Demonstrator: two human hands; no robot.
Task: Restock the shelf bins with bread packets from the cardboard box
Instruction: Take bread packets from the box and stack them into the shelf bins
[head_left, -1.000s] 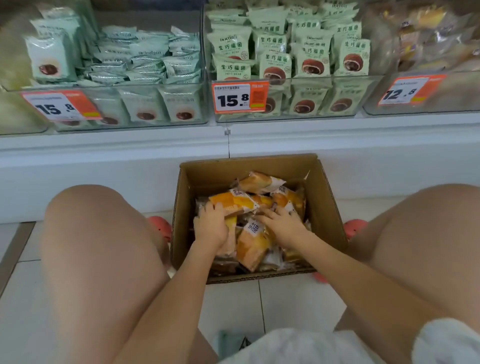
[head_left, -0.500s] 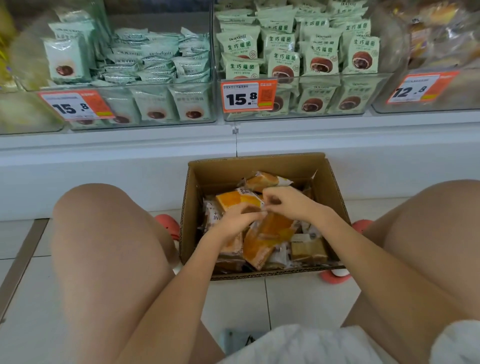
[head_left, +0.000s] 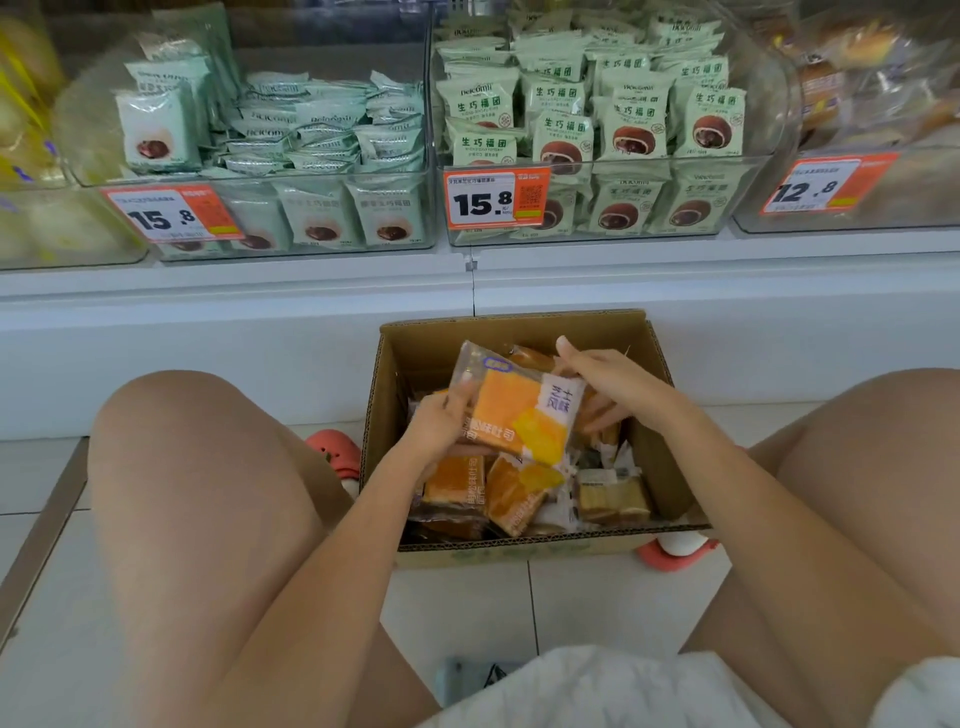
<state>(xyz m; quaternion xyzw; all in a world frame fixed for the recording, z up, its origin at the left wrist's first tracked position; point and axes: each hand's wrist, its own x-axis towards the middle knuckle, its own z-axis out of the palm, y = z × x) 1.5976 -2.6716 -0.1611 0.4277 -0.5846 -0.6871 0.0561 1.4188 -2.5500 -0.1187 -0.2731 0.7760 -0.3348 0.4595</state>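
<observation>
Left hand: the left hand (head_left: 439, 423) grips the near-left edge of an orange bread packet (head_left: 519, 410), thumb on top and fingers curled under it.
Right hand: the right hand (head_left: 608, 384) touches the far-right edge of that same packet; its fingers are spread and fairly straight, reaching down behind the packet, so it looks open rather than clenched.
Held packet: lifted between the two hands, tilted, just above the pile, printed face up.
Cardboard box: the cardboard box (head_left: 660, 457) sits on the floor directly under both hands, between the person's knees, flaps open.
Other packets: more bread packets (head_left: 483, 493) lie heaped in the box below the hands, on the side nearer the person.
Shelf bins: the clear shelf bins (head_left: 332, 218) stand beyond and above the hands, filled with pale green packets (head_left: 634, 119).
Price tags: orange price tags (head_left: 496, 200) are stuck on the bin fronts.
Footwear: a coral shoe (head_left: 335, 452) lies left of the left hand, beside the box.
</observation>
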